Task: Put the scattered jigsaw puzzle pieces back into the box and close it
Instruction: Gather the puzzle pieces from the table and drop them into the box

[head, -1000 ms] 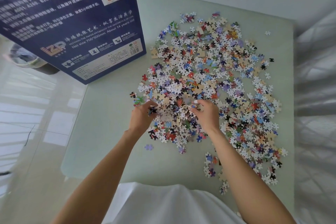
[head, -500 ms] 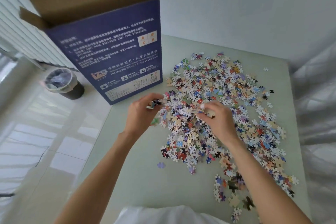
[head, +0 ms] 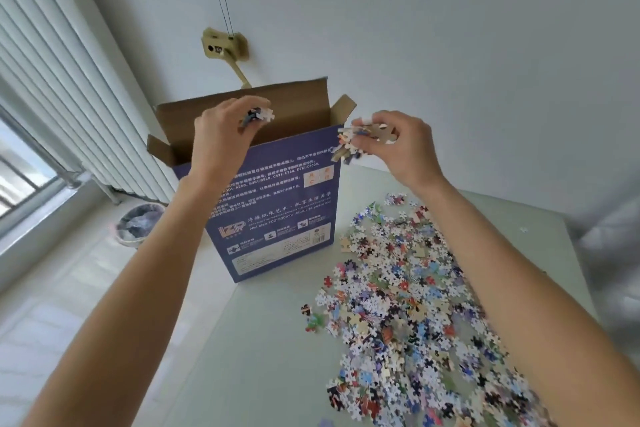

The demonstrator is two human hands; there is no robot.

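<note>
Fingers [head: 254,107] of left hand [head: 221,135] and right hand [head: 398,146] each pinch clump of puzzle pieces [head: 349,144] over open box [head: 277,191]. Pieces likely light, loose, spill-prone; cup from below.

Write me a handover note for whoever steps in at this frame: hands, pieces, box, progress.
Left hand: pinches a small bunch of pieces, raised at the open top of the box.
Right hand: grips a bigger handful beside the box's right flap.
Box: upright on the table, flaps open.
Done: two handfuls lifted.
Left: drop both in, clear the large scattered pile, close the box.
</note>
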